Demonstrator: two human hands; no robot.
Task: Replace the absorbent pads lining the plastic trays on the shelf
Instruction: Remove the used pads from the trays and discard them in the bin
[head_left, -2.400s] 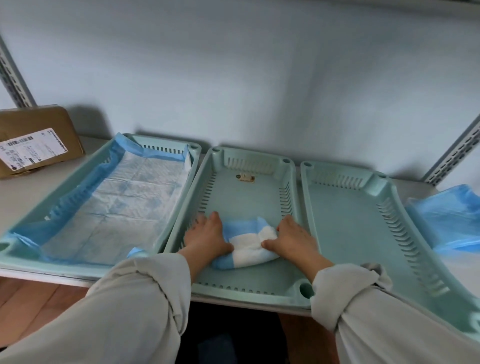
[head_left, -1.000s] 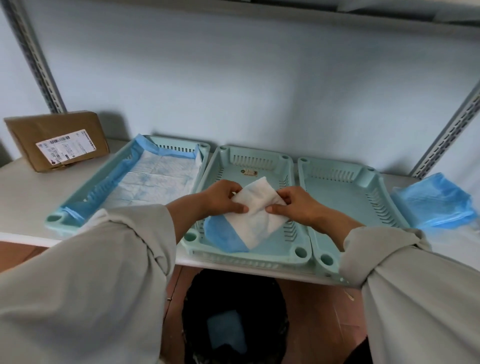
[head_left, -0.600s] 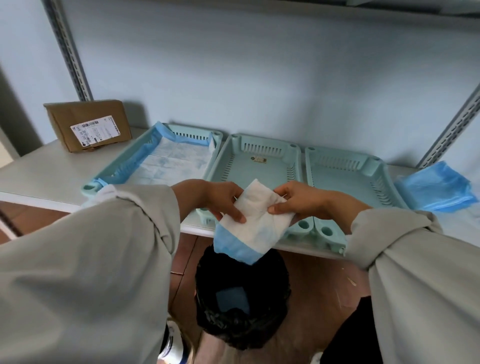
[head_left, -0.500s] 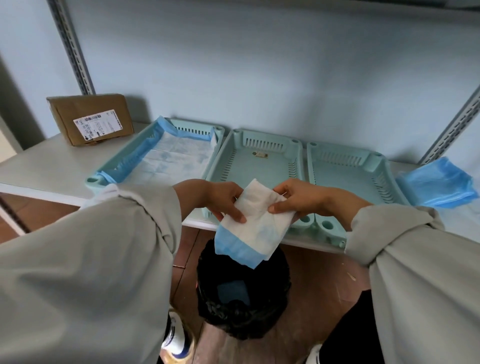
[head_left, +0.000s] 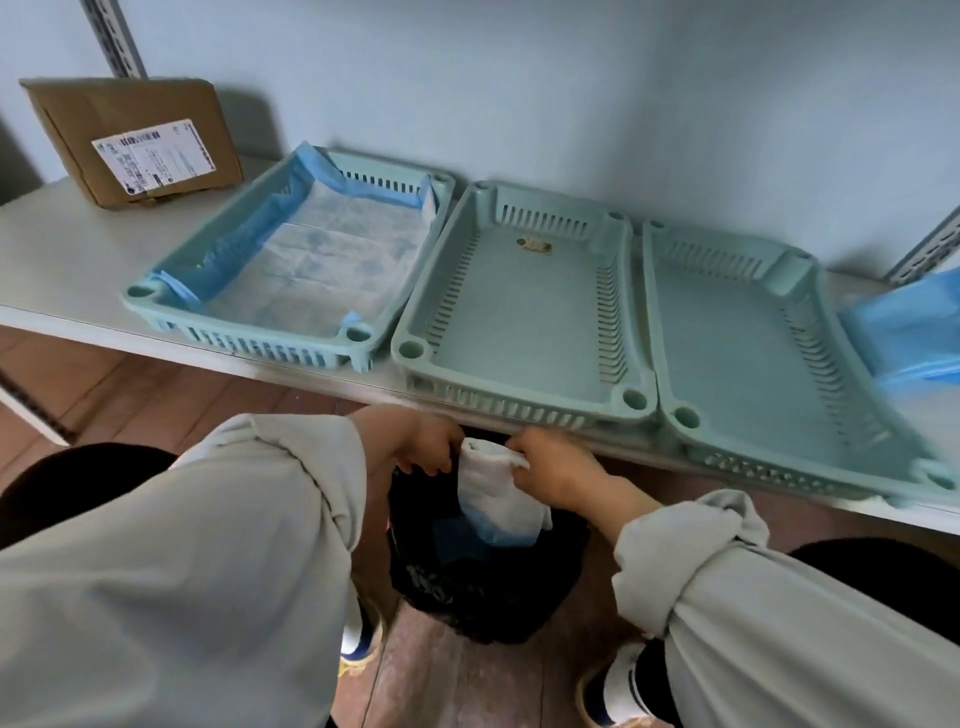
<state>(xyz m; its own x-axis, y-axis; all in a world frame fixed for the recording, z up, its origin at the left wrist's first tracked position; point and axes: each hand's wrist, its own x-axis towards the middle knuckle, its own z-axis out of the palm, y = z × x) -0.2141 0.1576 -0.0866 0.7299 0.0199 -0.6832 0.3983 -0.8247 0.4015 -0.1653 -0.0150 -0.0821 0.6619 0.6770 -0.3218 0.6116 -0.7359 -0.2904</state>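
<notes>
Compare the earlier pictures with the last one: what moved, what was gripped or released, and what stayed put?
The folded used pad went from the middle tray floor, up and toward the person, then down over the black bin bag under the shelf. The left hand and right hand keep gripping it; nothing is released. The left tray keeps its lining pad; the right tray, blue pad stack and cardboard box stayed.

light: soft, even | edges: wide-angle bend | near sleeves blurry
</notes>
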